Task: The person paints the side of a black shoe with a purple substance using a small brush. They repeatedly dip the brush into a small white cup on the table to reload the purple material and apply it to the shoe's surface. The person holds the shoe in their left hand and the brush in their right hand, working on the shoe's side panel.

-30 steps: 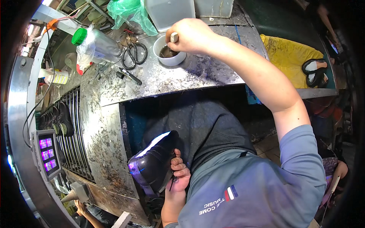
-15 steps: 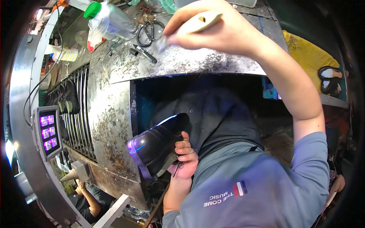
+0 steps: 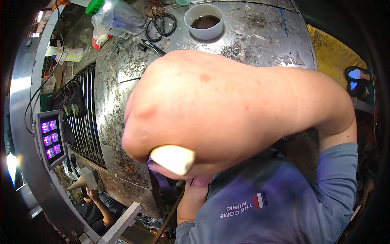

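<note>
My right hand fills the middle of the view, closed around a brush. Only the pale end of the brush's handle sticks out below the fist; its bristles are hidden. Beneath it is my left hand, with only a small part by the wrist showing. The dark shoe it holds is almost wholly covered by my right hand, apart from a dark purplish bit at the lower left. Up on the bench stands a white bowl with dark liquid in it.
A worn metal bench carries black cord handles, a black marker and a green-capped clear jar. Left are a purple-lit lamp and a rack of bars with dark shoes. Another person's arm shows lower left.
My right hand has come down with the brush from above the bench to over the shoe, hiding it and the left fingers. The white bowl is now uncovered.
</note>
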`<state>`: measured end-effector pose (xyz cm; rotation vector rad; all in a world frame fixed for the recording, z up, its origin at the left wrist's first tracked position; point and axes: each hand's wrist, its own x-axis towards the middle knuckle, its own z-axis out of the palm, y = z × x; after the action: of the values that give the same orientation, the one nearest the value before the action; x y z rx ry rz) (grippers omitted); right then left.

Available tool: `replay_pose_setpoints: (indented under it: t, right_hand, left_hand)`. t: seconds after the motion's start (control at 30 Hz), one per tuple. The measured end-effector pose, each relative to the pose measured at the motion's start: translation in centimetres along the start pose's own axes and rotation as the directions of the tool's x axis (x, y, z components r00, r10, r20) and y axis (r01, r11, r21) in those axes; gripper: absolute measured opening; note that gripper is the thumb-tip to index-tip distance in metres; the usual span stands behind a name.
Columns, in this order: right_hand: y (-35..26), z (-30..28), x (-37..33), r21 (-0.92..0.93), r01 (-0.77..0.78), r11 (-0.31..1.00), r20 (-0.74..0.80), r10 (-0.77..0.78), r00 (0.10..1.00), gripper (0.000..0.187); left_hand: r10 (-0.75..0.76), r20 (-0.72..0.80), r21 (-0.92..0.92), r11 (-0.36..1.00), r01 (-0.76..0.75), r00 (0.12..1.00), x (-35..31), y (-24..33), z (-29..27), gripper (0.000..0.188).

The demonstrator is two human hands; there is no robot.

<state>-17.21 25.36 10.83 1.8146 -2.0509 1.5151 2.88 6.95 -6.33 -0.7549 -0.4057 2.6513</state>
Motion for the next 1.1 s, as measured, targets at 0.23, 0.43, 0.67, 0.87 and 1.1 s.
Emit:
replay_pose_setpoints:
  t: [0.23,0.43,0.67,0.87,1.1]
  right_hand:
    - [-0.7,-0.9,0.0,-0.028,-0.034,0.999,0.112,0.037,0.993,0.019]
    - [0.1,0.1,-0.3,0.122,-0.002,0.992,0.113,-0.012,0.994,0.019]
    - [0.2,0.6,-0.6,0.245,-0.003,0.969,0.129,-0.029,0.991,0.02]
    - [0.8,1.9,-1.4,0.293,0.112,0.949,-0.047,-0.103,0.994,0.02]
    - [0.7,2.8,-2.2,0.387,0.001,0.922,-0.028,0.011,1.0,0.017]
  left_hand:
    - [-0.01,-0.022,0.046,0.999,0.011,1.0,0.4,-1.0,0.8,0.02]
    - [-0.11,0.091,-0.037,0.993,0.114,0.99,0.6,-1.0,0.3,0.021]
    - [-0.258,0.297,-0.099,0.949,0.298,0.919,1.5,-1.5,-0.5,0.025]
    - [-0.311,0.429,-0.102,0.916,0.387,0.848,2.3,-2.8,-0.5,0.03]
    - [-0.382,0.567,-0.064,0.863,0.501,0.73,3.5,-3.7,-0.1,0.03]
